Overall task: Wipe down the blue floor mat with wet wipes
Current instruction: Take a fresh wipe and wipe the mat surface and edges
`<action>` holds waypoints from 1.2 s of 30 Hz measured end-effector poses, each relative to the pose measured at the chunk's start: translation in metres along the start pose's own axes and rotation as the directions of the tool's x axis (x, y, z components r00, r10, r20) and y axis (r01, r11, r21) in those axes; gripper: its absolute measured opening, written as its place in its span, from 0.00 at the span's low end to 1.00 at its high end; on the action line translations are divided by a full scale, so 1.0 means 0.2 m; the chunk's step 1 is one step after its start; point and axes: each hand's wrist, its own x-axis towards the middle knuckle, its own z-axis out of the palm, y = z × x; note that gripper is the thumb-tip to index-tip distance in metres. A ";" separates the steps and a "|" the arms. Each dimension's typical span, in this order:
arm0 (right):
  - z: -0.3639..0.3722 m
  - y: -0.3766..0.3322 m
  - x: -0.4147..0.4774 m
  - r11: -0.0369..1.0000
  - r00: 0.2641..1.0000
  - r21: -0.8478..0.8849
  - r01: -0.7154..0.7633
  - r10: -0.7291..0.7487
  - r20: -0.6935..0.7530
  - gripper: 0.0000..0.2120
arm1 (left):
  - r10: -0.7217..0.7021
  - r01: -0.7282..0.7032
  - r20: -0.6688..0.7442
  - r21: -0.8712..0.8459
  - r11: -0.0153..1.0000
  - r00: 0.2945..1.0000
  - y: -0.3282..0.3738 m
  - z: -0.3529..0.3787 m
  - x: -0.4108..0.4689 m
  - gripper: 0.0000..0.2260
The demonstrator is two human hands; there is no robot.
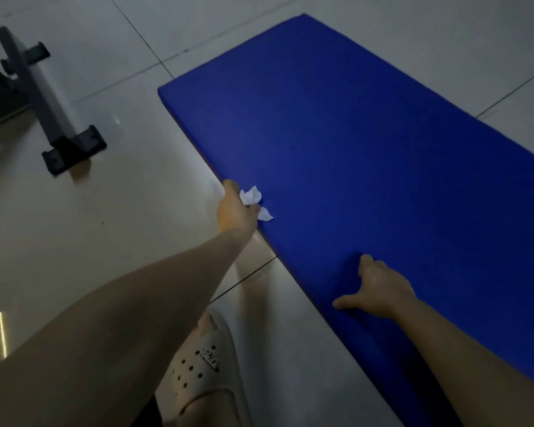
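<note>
A thick blue floor mat [336, 143] lies on the tiled floor, running from the upper middle to the lower right. My left hand [235, 208] is at the mat's left edge and grips a crumpled white wet wipe [253, 200] against the surface. My right hand [379, 288] rests on the mat nearer to me, its fingers bent down onto the blue surface and the thumb stretched out towards the edge.
A grey metal bar with black end feet [43, 97], part of some frame, stands on the light tiles [121, 226] at the left. My foot in a white perforated clog [204, 365] is at the bottom centre beside the mat.
</note>
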 end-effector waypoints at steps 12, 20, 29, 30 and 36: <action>-0.09 -0.08 0.06 0.993 0.993 -0.108 -0.045 0.057 0.107 0.66 | 0.212 -0.234 0.113 0.245 0.941 0.971 -0.01 -0.03 0.02 0.17; -0.09 -0.08 0.05 0.995 0.994 -0.086 -0.044 0.052 0.096 0.66 | 0.151 -0.170 0.222 0.069 0.983 0.963 -0.06 0.07 -0.21 0.07; -0.08 -0.07 0.05 0.996 0.998 -0.085 -0.028 0.033 0.061 0.64 | 0.403 -0.563 0.540 0.166 0.810 0.739 -0.09 0.12 -0.29 0.08; -0.07 -0.06 0.05 0.996 0.997 -0.084 -0.025 0.030 0.067 0.65 | 0.366 -0.477 0.435 0.180 0.860 0.823 -0.08 0.08 -0.18 0.07; -0.08 -0.07 0.05 0.996 0.997 -0.084 -0.022 0.028 0.065 0.65 | 0.141 -0.148 0.045 0.308 0.940 0.989 -0.02 0.02 0.10 0.08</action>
